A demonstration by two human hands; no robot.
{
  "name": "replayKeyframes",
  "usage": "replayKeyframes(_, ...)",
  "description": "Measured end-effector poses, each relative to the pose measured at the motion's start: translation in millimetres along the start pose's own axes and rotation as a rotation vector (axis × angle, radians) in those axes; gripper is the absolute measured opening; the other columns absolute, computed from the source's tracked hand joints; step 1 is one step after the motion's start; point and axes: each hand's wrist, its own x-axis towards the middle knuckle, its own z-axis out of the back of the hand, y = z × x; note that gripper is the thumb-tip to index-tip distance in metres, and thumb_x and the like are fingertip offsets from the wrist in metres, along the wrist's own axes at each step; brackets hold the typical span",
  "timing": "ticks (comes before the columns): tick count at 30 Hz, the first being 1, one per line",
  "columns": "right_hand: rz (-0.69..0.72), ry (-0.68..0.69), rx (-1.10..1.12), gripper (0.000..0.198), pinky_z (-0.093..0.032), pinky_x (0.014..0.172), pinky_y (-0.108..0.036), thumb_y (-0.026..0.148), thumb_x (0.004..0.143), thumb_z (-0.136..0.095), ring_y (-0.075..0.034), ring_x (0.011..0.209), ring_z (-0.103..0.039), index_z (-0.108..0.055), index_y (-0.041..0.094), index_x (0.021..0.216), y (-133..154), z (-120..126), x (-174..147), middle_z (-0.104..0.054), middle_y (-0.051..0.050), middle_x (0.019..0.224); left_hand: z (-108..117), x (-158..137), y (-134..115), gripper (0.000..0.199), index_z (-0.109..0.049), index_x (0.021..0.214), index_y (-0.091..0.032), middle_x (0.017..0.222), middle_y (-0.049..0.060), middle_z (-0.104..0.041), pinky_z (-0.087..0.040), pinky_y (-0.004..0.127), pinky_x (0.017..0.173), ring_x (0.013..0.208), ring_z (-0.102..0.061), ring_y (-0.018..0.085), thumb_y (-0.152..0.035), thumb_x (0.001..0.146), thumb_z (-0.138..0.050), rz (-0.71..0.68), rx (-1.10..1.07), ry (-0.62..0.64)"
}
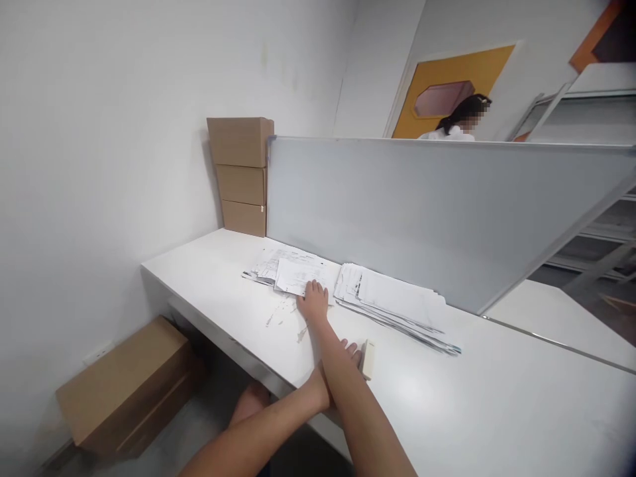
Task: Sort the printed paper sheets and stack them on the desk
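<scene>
My right hand reaches forward across the white desk. Its fingers lie over the near edge of a small white printed sheet, which tops a loose pile of papers; whether they grip it is hard to see. My left hand rests on the desk beneath my right forearm, which hides part of it. The left fingers are spread, their tips beside a small cream-coloured block. Right of my right hand sits a thicker, fanned stack of papers.
A grey partition stands behind the papers. Three stacked cardboard boxes fill the back left corner. Another cardboard box is on the floor at left. Beyond the partition are a person and metal shelves.
</scene>
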Motion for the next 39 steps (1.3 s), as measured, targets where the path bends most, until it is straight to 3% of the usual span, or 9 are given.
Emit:
replayKeyframes(7,-0.028,0.056,-0.021,0.057,-0.020,0.114,-0.047,0.025,0.090,-0.038,-0.029,0.139,-0.033,-0.040,0.010,0.145,-6.1,5.9,1.3,-0.037,-0.016,0.153,-10.4,5.4,2.8,0.075,-0.024,0.154,-0.014,0.160,0.011,-0.022,-0.018,0.045,0.122,0.148,-0.017,0.033,-0.051,0.094,-0.048,-0.025,0.036,-0.021)
replayKeyframes(12,0.080,-0.025,-0.012,0.047,-0.026,0.110,-0.040,0.016,0.088,-0.039,-0.025,0.130,-0.044,-0.054,0.013,0.134,-11.6,9.3,-2.5,-0.053,-0.013,0.142,-8.4,4.8,-0.4,0.073,-0.026,0.153,-0.014,0.160,0.011,-0.020,-0.017,0.045,0.123,0.149,-0.015,0.032,-0.051,0.094,-0.048,-0.010,0.036,-0.016)
replayKeyframes(18,0.149,-0.013,-0.006,0.048,-0.032,0.104,-0.037,0.012,0.087,-0.040,-0.025,0.128,-0.046,-0.056,0.014,0.132,-10.2,19.6,-15.7,-0.057,-0.012,0.138,-3.7,6.9,-3.7,0.073,-0.027,0.153,-0.013,0.159,0.012,-0.024,-0.017,0.046,0.123,0.148,-0.017,0.032,-0.048,0.093,-0.050,-0.013,0.055,-0.006)
replayKeyframes(24,0.255,0.122,0.013,0.043,-0.036,0.099,-0.030,0.016,0.086,-0.043,-0.021,0.122,-0.051,-0.062,0.020,0.124,-9.1,32.6,-29.5,-0.062,-0.006,0.132,-6.2,9.0,-4.2,0.066,-0.032,0.151,-0.015,0.158,0.011,-0.028,-0.011,0.043,0.124,0.148,-0.018,0.032,-0.037,0.093,-0.053,-0.111,0.096,-0.040)
replayKeyframes(31,0.246,0.166,-0.007,0.037,-0.039,0.089,-0.028,0.016,0.086,-0.043,-0.021,0.106,-0.059,-0.067,0.021,0.114,2.4,43.0,-38.1,-0.070,-0.006,0.112,-1.3,10.7,-7.2,0.079,-0.011,0.154,-0.004,0.161,0.018,-0.012,-0.014,0.045,0.123,0.150,-0.006,0.030,-0.043,0.095,-0.046,-0.068,0.080,-0.030)
replayKeyframes(36,0.257,0.195,-0.010,0.038,-0.041,0.084,-0.028,0.018,0.088,-0.041,-0.020,0.104,-0.061,-0.068,0.024,0.114,10.3,51.6,-48.2,-0.070,-0.005,0.112,16.3,5.2,-17.9,0.071,-0.011,0.154,-0.004,0.161,0.017,-0.015,-0.018,0.043,0.122,0.150,-0.005,0.026,-0.040,0.099,-0.039,-0.167,0.094,-0.008)
replayKeyframes(39,0.270,0.203,0.000,0.039,-0.041,0.086,-0.029,0.017,0.088,-0.041,-0.020,0.105,-0.060,-0.069,0.024,0.114,12.7,56.5,-55.1,-0.070,-0.004,0.113,31.0,-1.4,-25.7,0.065,-0.010,0.156,-0.011,0.162,0.011,-0.015,-0.019,0.042,0.122,0.151,-0.005,0.023,-0.037,0.101,-0.034,-0.272,0.117,-0.004)
